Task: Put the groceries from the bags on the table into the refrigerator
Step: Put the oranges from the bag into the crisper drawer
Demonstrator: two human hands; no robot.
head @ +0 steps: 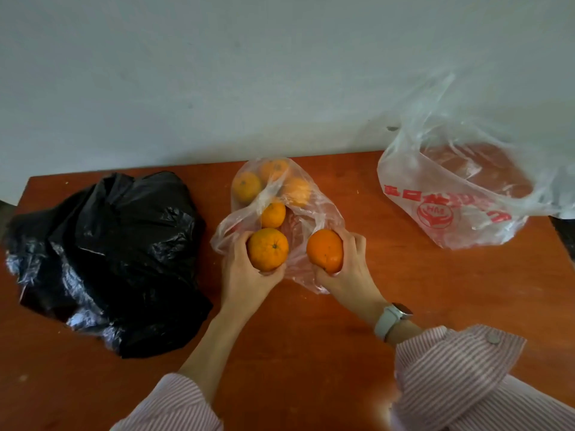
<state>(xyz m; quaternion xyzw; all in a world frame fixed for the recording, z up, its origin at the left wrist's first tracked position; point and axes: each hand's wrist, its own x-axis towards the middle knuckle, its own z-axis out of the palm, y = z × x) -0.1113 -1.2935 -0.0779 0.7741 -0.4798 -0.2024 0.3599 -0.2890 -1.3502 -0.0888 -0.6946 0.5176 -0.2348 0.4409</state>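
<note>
A clear plastic bag (323, 213) lies open in the middle of the brown table (311, 337), with several oranges (273, 214) still inside it. My left hand (245, 275) grips one orange (268, 249) at the bag's mouth. Just to its right, my right hand (348, 269) grips a second orange (325, 251) over the bag's near edge. The refrigerator is not in view.
A crumpled black plastic bag (109, 262) covers the table's left part. A white translucent bag with red print (451, 206) stands open at the back right and looks empty. A pale wall (249, 73) runs behind the table's far edge.
</note>
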